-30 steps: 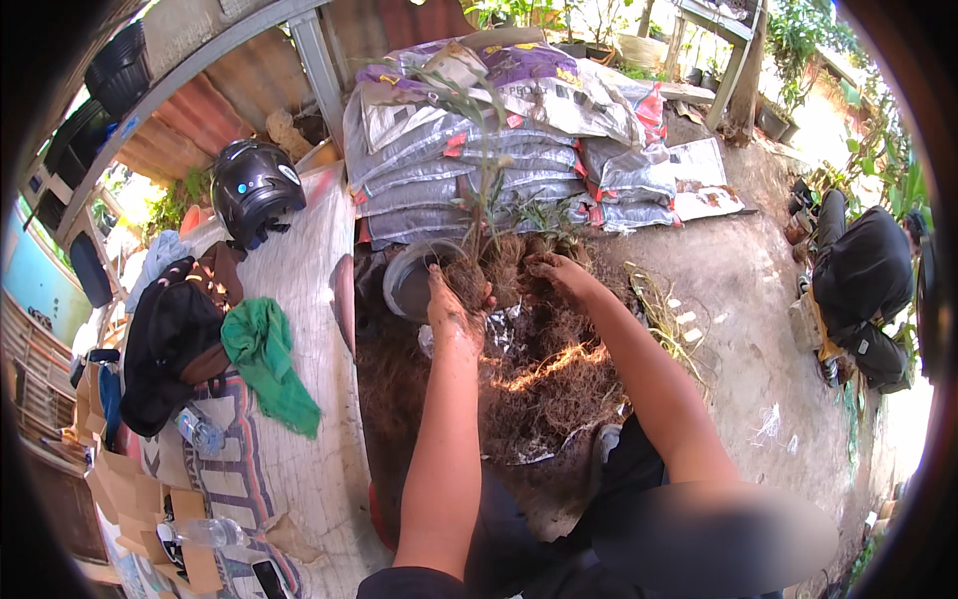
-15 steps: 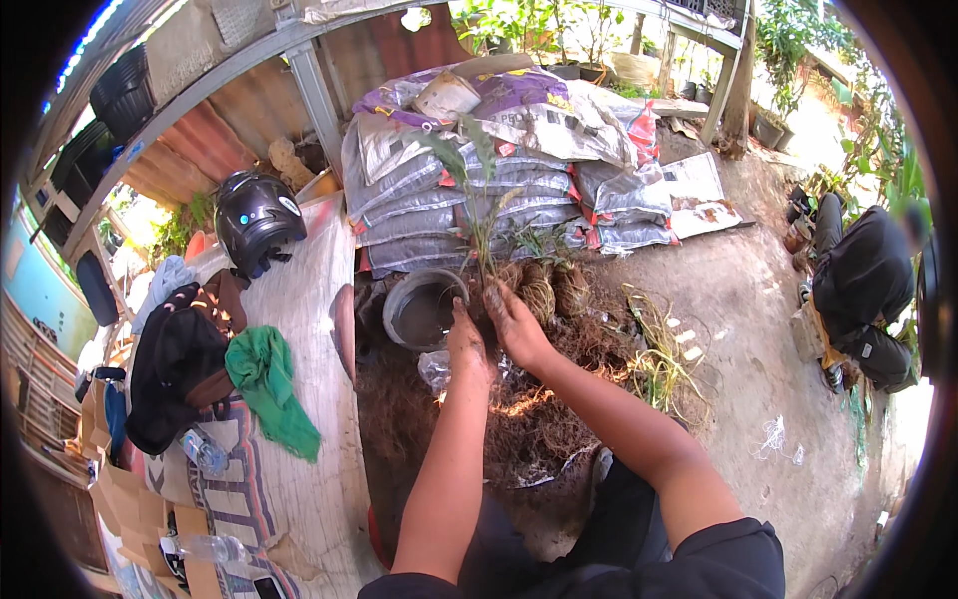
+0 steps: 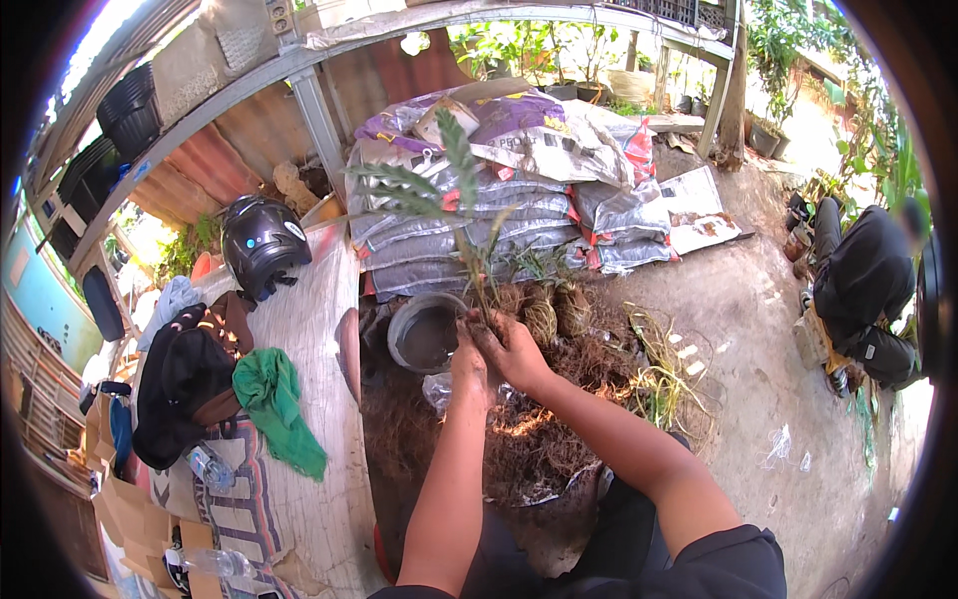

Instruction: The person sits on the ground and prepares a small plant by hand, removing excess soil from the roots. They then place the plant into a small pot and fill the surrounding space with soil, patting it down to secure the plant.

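A leafy green plant (image 3: 460,165) stands upright between my hands, its fronds leaning up and left. My left hand (image 3: 469,357) and my right hand (image 3: 511,351) close together round its base, and both look soiled. What lies between the palms is mostly hidden. Just left of them is a round grey bucket (image 3: 405,321) with dark liquid inside. Beyond my right hand sit two fibre-wrapped root balls (image 3: 540,321). Brown root fibre (image 3: 539,449) is heaped below my wrists, with crumpled clear plastic (image 3: 437,391) beside my left wrist.
Stacked grey sacks (image 3: 399,235) rise behind the plant. At left a pale covered platform (image 3: 324,329) bears a black helmet (image 3: 262,245), a green cloth (image 3: 279,409) and bottles. Yellowish strands (image 3: 664,369) lie at right. Another person in dark clothing (image 3: 866,270) sits far right.
Both hands have come slightly lower and drawn together round the plant's base. The fronds have swung left and spread toward me.
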Demonstrator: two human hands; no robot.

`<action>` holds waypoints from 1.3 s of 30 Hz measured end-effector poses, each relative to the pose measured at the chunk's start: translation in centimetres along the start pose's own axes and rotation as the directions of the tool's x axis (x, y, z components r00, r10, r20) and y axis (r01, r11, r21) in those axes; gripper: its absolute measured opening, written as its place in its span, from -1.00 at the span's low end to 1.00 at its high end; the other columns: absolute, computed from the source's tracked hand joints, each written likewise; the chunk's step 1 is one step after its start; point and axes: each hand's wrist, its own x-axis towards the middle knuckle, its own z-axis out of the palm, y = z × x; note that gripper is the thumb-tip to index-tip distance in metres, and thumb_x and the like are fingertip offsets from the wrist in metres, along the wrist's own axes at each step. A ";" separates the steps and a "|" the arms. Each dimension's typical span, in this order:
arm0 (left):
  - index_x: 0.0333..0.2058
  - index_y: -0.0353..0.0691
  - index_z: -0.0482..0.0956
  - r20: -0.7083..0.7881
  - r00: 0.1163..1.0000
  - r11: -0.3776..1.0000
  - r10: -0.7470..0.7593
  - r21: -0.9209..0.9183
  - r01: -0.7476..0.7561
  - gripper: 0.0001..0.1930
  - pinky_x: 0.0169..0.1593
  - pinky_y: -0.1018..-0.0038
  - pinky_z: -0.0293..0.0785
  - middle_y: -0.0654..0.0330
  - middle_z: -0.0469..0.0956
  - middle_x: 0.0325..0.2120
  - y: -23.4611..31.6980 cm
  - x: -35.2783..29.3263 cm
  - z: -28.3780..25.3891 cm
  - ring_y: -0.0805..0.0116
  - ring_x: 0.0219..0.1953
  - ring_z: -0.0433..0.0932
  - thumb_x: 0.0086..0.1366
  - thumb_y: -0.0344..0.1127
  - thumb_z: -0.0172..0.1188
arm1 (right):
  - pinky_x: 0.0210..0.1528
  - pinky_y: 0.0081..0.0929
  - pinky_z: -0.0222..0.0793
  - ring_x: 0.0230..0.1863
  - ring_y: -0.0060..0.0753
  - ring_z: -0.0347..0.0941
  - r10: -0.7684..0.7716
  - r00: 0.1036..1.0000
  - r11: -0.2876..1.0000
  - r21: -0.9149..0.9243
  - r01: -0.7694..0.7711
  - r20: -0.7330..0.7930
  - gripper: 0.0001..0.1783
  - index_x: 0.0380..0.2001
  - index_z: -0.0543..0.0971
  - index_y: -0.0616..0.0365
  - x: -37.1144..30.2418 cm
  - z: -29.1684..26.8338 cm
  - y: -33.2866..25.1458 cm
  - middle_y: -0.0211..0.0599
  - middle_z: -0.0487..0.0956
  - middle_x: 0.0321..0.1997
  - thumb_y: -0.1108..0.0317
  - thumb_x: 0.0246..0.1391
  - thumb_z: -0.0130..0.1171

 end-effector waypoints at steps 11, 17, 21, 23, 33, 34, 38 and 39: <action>0.00 -0.05 0.40 -0.064 0.997 0.990 -0.052 0.131 0.061 -0.44 0.06 0.26 0.39 0.24 0.46 -0.07 0.6 -0.8 -0.9 0.27 -0.05 0.45 0.40 0.26 -0.33 | 0.03 -0.33 0.34 -0.04 -0.20 0.51 0.045 0.998 0.999 -0.006 -0.044 0.035 -0.70 -0.06 0.48 0.27 -0.9 0.1 -0.1 -0.06 0.58 -0.11 0.43 0.14 0.07; 0.05 -0.06 0.39 0.087 0.995 0.998 -0.050 -0.044 0.054 -0.49 0.10 0.28 0.35 0.24 0.46 -0.04 1.0 -2.2 0.5 0.27 0.01 0.44 0.42 0.19 -0.24 | 0.17 -0.24 0.24 0.12 0.05 0.40 0.038 0.998 0.995 0.092 -0.033 -0.057 -0.62 0.02 0.43 0.26 -1.4 0.1 -0.9 0.10 0.46 0.08 0.42 0.11 0.09; 0.05 -0.04 0.43 0.128 0.991 0.998 -0.049 0.044 0.044 -0.52 0.11 0.23 0.38 0.19 0.47 -0.01 0.0 0.4 -1.2 0.23 0.04 0.45 0.39 0.15 -0.14 | 0.29 -0.18 0.08 0.28 0.10 0.18 -0.082 0.994 0.983 -0.170 0.069 -0.068 -0.56 0.06 0.40 0.24 -0.8 -0.1 1.9 0.16 0.31 0.22 0.39 0.09 0.12; 0.04 -0.05 0.43 0.168 0.986 1.000 -0.018 0.027 0.013 -0.55 0.11 0.23 0.38 0.20 0.47 -0.01 -0.5 1.4 -2.4 0.25 0.03 0.46 0.39 0.12 -0.12 | 0.33 -0.17 0.03 0.32 0.09 0.10 -0.205 0.975 0.932 -0.320 0.169 -0.082 -0.55 0.06 0.41 0.23 -1.1 0.4 2.2 0.15 0.27 0.23 0.37 0.08 0.14; 0.00 -0.15 0.41 0.094 0.996 0.998 -0.006 -0.068 0.012 -0.59 0.08 0.30 0.39 0.20 0.50 -0.09 -0.2 0.9 -1.3 0.25 -0.03 0.47 0.45 0.01 -0.20 | 0.21 -0.23 0.18 0.17 0.06 0.28 0.009 0.991 1.000 0.009 -0.008 -0.132 -0.61 0.00 0.47 0.20 -1.3 0.8 0.3 0.03 0.38 0.10 0.42 0.07 0.14; 0.00 -0.17 0.41 0.081 0.997 0.998 0.009 -0.062 -0.004 -0.58 0.07 0.30 0.39 0.20 0.50 -0.10 -0.5 1.4 -1.9 0.25 -0.04 0.48 0.45 0.02 -0.21 | 0.20 -0.23 0.20 0.16 0.06 0.30 0.022 0.996 1.000 0.023 -0.020 -0.089 -0.61 0.01 0.47 0.22 -1.3 0.8 0.3 0.05 0.39 0.10 0.42 0.07 0.14; 0.00 -0.20 0.40 -0.058 0.998 0.999 -0.035 0.025 0.037 -0.58 0.04 0.30 0.41 0.18 0.50 -0.13 -1.1 0.6 -2.0 0.23 -0.07 0.49 0.46 0.00 -0.23 | 0.18 -0.22 0.22 0.16 0.10 0.31 0.034 0.998 0.999 0.005 -0.034 -0.046 -0.57 0.05 0.44 0.26 -1.8 0.7 0.6 0.08 0.42 0.09 0.43 0.07 0.13; -0.01 -0.20 0.41 -0.010 1.000 1.000 -0.020 0.003 0.020 -0.56 0.04 0.29 0.42 0.17 0.49 -0.11 -1.1 0.8 -2.5 0.23 -0.05 0.48 0.45 0.02 -0.23 | 0.18 -0.22 0.22 0.17 0.10 0.31 -0.005 0.999 1.000 0.012 0.006 -0.035 -0.56 0.06 0.43 0.25 -1.6 1.0 1.0 0.08 0.42 0.10 0.43 0.08 0.12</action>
